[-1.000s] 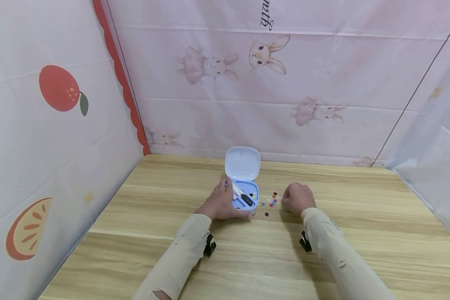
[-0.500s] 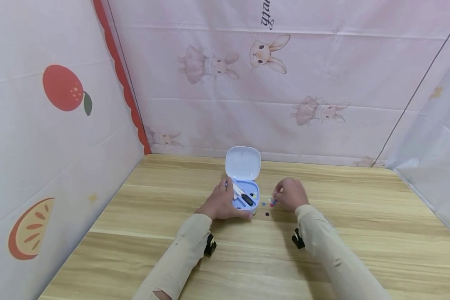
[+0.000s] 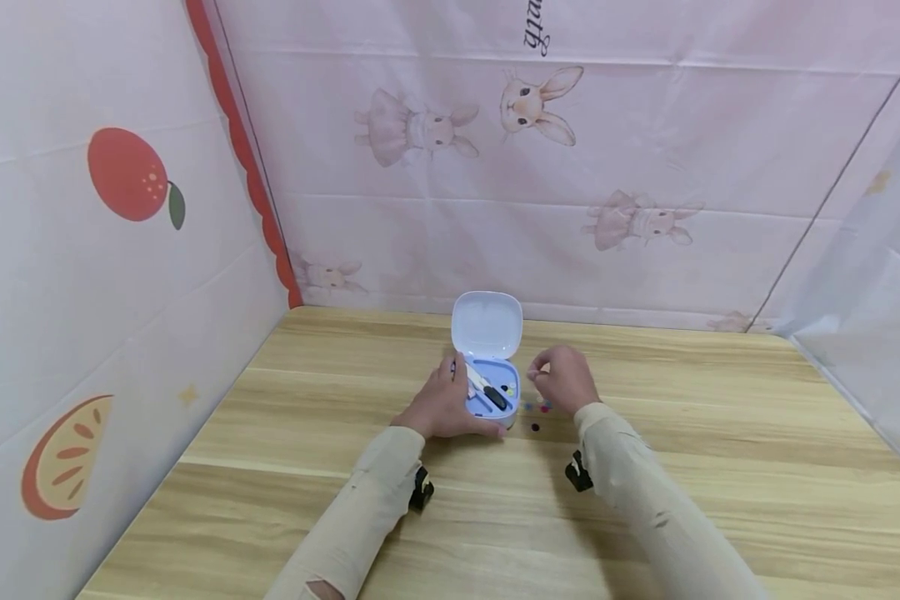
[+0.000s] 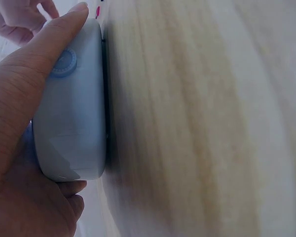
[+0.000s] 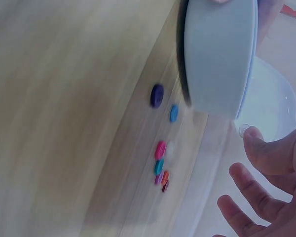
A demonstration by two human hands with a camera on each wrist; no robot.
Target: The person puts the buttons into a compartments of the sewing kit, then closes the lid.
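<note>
An open light-blue sewing box [image 3: 506, 417] stands on the table, its pale lid [image 3: 487, 325] tipped back. My left hand [image 3: 442, 404] grips it, thumb along the front and fingers round the left side. Inside lie a slim white tool with a black end [image 3: 493, 397] and a few small buttons [image 3: 510, 391]. Just right of the box, my right hand [image 3: 565, 381] is raised above the table. Thumb and a finger pinch a small clear button [image 5: 243, 130], while the other fingers are spread in the right wrist view.
Several loose buttons lie right of the box: a dark purple one [image 5: 157, 96], a blue one [image 5: 174, 113], a pink one [image 5: 160, 149] and a teal one [image 5: 159, 166] among them. Behind the wooden table [image 3: 690, 467] hangs a pink rabbit-print cloth [image 3: 420, 225].
My right hand has reached the loose buttons, pinched one, and moved left and up toward the box. My left hand keeps its grip on the box.
</note>
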